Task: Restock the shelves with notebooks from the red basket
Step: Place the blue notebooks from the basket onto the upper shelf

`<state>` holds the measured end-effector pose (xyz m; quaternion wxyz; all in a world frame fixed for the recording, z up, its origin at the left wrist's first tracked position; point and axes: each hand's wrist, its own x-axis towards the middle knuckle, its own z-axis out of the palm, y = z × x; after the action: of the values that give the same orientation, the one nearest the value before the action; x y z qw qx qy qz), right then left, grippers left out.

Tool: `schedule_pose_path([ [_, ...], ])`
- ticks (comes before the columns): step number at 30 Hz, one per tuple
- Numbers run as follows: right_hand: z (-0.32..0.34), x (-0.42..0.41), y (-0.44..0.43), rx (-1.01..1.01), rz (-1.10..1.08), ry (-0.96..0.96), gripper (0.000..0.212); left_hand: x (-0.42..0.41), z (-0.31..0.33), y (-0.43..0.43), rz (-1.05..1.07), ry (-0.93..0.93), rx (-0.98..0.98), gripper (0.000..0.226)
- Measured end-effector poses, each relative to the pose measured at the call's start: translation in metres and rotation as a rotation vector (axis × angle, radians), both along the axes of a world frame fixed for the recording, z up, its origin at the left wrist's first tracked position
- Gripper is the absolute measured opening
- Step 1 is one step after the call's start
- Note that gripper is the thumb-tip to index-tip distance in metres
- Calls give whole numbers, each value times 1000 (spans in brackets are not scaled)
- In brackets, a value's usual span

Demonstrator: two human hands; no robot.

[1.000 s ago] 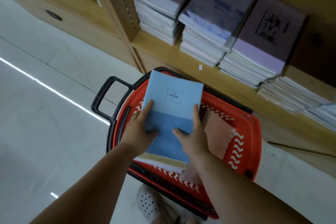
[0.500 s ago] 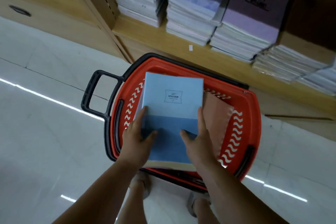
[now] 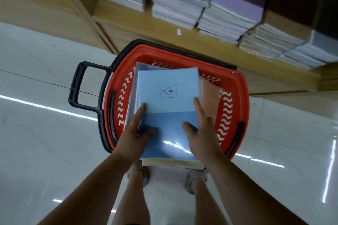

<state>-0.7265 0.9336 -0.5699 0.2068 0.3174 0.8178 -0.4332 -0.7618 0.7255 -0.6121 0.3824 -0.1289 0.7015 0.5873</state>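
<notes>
Both hands are on a small stack of notebooks held right above the red basket (image 3: pixel 242 97). On top is a two-tone blue notebook (image 3: pixel 168 97) with a little label that reads ENTHUSIASM. Under it I can see the cream page edges of another one, plus a plastic-wrapped one sticking out toward the basket's handle side.

The left grip (image 3: pixel 134 134) clasps the stack's left edge, thumb on the cover and fingers running along the side. The right grip (image 3: pixel 203 133) does the same on the opposite edge, so both are grasping the stack.

A pink notebook (image 3: pixel 210 100) lies inside the basket, just beside the stack on the side away from the black handle (image 3: pixel 73 93). The basket sits on a shiny pale floor (image 3: pixel 45 133), with the person's feet (image 3: pixel 139 173) at its near rim. Just past its far rim is a wooden shelf (image 3: pixel 146 29) loaded with wrapped notebook piles (image 3: pixel 182 5).
</notes>
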Motion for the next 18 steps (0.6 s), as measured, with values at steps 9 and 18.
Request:
schedule_pose_path([
  [9,24,3,13,-437,-127,-23,78,1,25,-6,21,-136,61,61],
  [18,140,-6,-5,-514,-174,13,70,-13,139,-30,103,-158,204,58],
])
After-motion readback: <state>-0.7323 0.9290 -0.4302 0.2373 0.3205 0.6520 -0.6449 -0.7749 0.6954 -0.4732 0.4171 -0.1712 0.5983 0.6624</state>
